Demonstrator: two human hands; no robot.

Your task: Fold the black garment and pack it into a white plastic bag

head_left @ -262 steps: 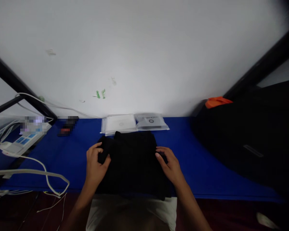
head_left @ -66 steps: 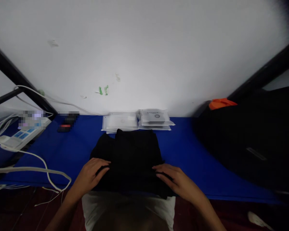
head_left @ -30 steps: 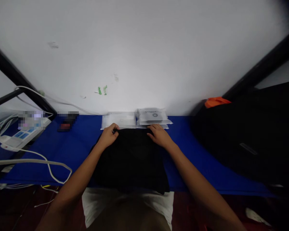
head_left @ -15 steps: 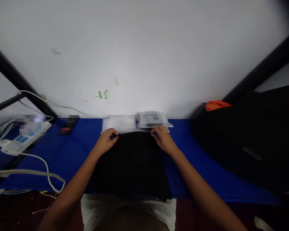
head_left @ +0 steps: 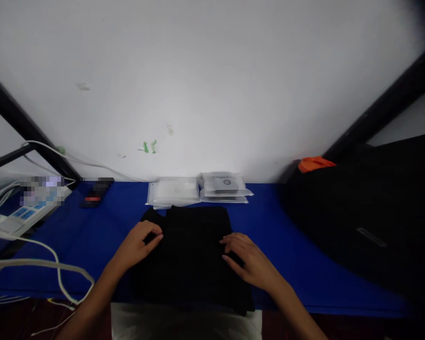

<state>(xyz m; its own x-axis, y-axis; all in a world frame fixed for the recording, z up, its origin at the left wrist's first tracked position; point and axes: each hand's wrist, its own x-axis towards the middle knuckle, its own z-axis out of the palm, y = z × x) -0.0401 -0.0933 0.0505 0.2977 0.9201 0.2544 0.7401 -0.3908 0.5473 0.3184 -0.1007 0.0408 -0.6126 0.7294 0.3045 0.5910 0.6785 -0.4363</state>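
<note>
From where I stand, the blue table (head_left: 304, 278) takes up the most room, with a bulky black bundle (head_left: 357, 203) slumped over its right end; it could be a bag, though I see no opening and can't tell what it holds.

Next in size is the black cloth (head_left: 196, 255), lying in front of the person and reaching the table's near edge, its far edge stepped like a fold. I'd expect it to be light, soft and floppy, in no danger of breaking, more apt to crease or slump than to slip. The two far corners look the surest places to take hold, one per hand, so the layers stay together.

Beyond it lie zip pouches in two groups side by side. The left pouches (head_left: 175, 190) are frosty and look nearly flat; the right pouches (head_left: 223, 183) are stacked, the upper one printed with a logo and showing something dark I can't identify.

The left hand (head_left: 141, 238) is over the cloth's left side, thumb and fingertips close together; I can't tell whether they pinch fabric. The right hand (head_left: 246, 257) rests loosely at the right side, thumb apart from the fingers, clenching nothing I can see.

Smallest is an orange piece (head_left: 316, 164) at the bundle's top edge.
</note>
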